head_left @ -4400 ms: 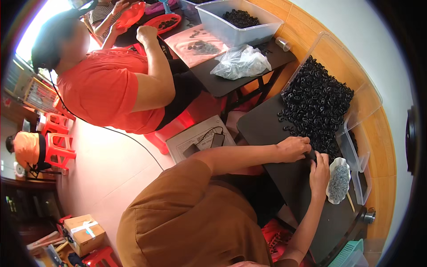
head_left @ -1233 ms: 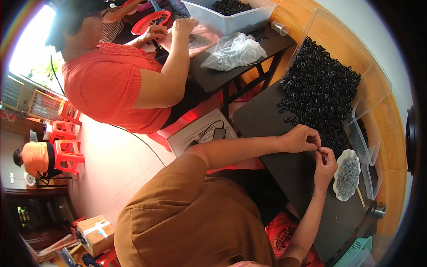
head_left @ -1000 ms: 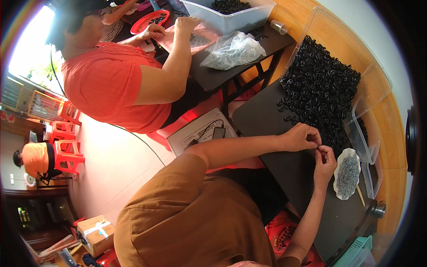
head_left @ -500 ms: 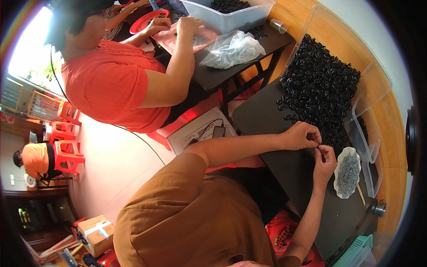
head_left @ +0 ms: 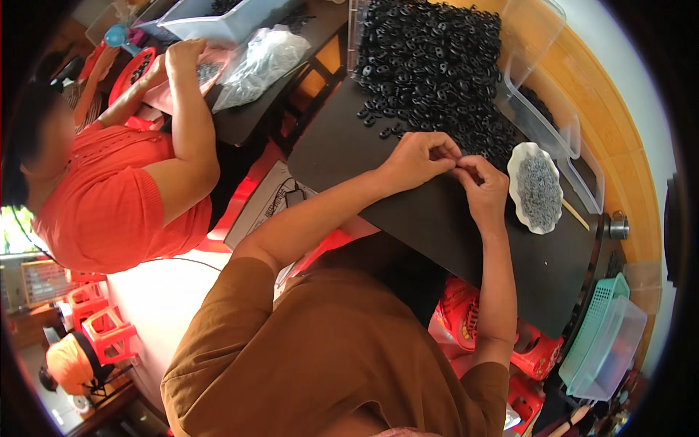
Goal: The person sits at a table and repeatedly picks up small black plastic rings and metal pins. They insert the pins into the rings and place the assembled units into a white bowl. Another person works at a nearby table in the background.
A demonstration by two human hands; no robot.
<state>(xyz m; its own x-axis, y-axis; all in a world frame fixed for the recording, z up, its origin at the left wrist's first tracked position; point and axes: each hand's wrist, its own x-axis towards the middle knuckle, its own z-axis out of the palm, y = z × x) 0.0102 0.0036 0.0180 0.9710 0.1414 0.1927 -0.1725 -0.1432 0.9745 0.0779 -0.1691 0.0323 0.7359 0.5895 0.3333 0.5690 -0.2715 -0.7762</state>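
My left hand (head_left: 421, 163) and my right hand (head_left: 486, 191) meet above the dark table (head_left: 415, 227), fingertips pinched together and almost touching. Whatever sits between them is too small and covered to make out. Just beyond my fingers spreads a large heap of small black plastic pieces (head_left: 429, 69), each oval with holes. To the right of my right hand lies a white scalloped dish (head_left: 514, 178), filled with small grey metal parts (head_left: 540, 195).
A light stick (head_left: 575, 214) lies beside the dish. Clear plastic bins (head_left: 542, 120) line the wall side. A metal cup (head_left: 619, 226) and a green basket (head_left: 593, 328) are at the right. Leftward, a person in red (head_left: 124, 197) works at another table with a plastic bag (head_left: 262, 65).
The whole view has swung, so the table, dish and co-worker appear farther left and higher. My hands stay pinched together near the heap.
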